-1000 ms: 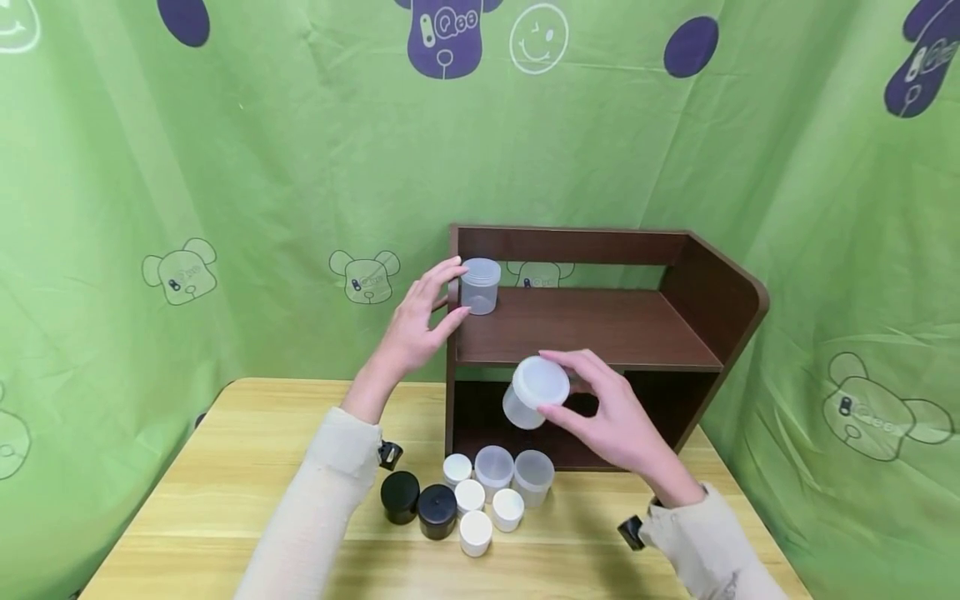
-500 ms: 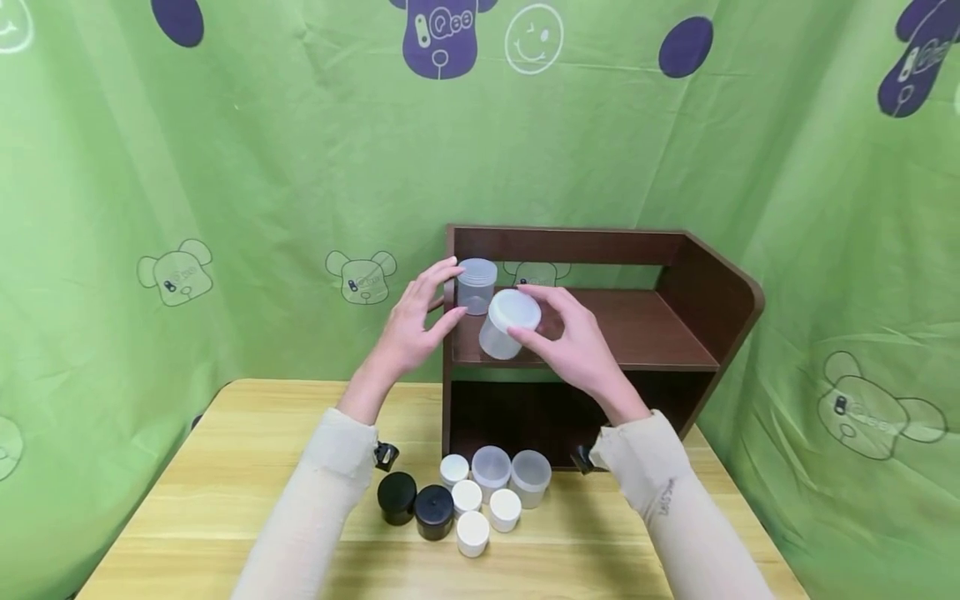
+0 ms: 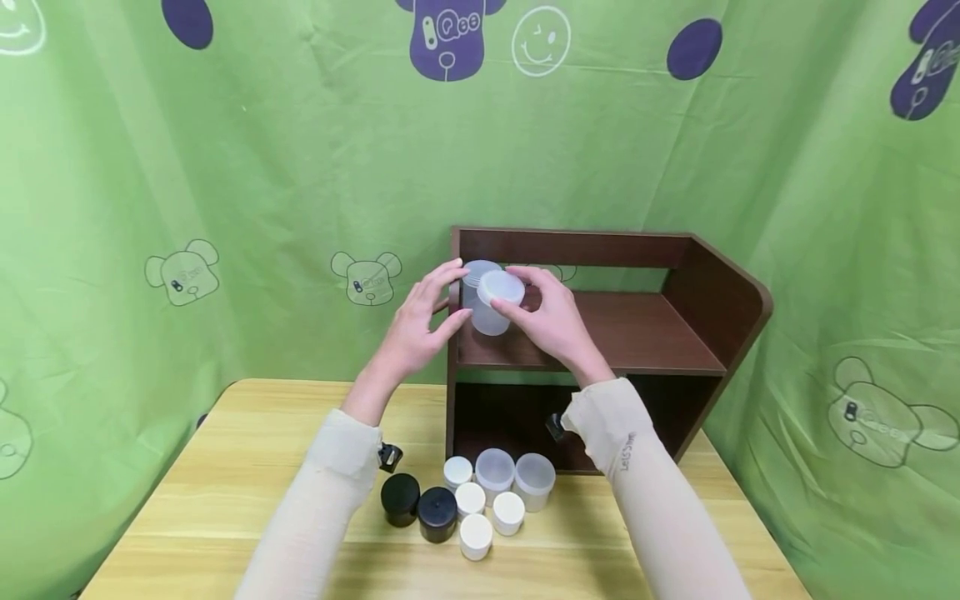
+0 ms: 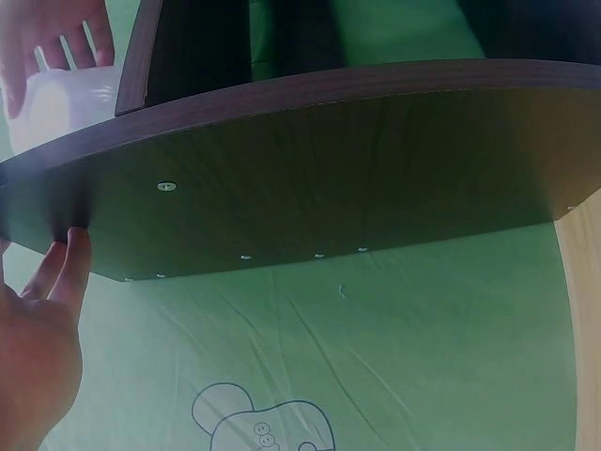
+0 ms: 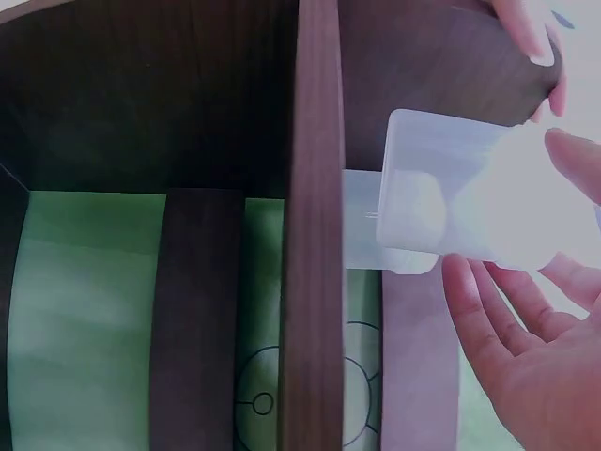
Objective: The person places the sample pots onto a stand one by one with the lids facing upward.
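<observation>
The right hand (image 3: 551, 321) grips a lidded translucent jar (image 3: 495, 302), now lifted from table height to the shelf's (image 3: 600, 333) upper level beside another jar (image 3: 472, 279), near the open left hand (image 3: 420, 321).

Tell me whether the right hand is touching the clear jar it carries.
Touching: in the right wrist view, the right hand has fingers curled around the clear jar.
</observation>
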A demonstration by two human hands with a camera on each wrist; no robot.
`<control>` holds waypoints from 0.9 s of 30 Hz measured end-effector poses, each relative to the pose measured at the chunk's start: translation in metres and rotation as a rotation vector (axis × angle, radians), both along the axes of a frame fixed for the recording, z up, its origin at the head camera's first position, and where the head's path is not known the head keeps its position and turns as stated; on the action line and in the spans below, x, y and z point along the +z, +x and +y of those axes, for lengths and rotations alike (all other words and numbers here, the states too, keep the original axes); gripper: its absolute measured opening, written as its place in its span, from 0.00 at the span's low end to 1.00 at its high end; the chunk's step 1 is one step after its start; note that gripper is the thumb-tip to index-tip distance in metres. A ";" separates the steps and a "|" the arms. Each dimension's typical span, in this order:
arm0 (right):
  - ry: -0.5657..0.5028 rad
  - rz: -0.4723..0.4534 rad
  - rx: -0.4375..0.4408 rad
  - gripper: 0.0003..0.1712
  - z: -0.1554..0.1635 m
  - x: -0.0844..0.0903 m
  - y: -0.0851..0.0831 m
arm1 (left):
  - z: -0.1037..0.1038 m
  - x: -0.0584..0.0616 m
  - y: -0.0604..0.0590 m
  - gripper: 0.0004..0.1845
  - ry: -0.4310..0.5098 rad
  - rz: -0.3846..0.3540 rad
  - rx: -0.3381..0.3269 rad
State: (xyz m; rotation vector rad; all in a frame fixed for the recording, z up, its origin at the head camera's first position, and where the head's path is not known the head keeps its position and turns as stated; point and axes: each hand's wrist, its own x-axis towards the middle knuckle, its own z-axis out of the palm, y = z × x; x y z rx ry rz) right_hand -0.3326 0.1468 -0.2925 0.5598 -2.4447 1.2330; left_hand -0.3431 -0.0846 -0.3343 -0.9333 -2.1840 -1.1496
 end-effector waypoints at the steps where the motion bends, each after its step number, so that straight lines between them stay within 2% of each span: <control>1: 0.002 -0.003 -0.004 0.37 -0.001 -0.001 -0.002 | 0.000 0.000 0.000 0.30 0.001 0.001 0.000; 17: -0.017 -0.080 -0.013 0.38 -0.015 -0.015 -0.016 | 0.000 0.001 0.001 0.30 -0.013 0.005 0.011; 27: -0.017 -0.064 -0.018 0.37 -0.022 -0.020 -0.019 | 0.001 0.001 0.001 0.30 -0.007 -0.012 0.011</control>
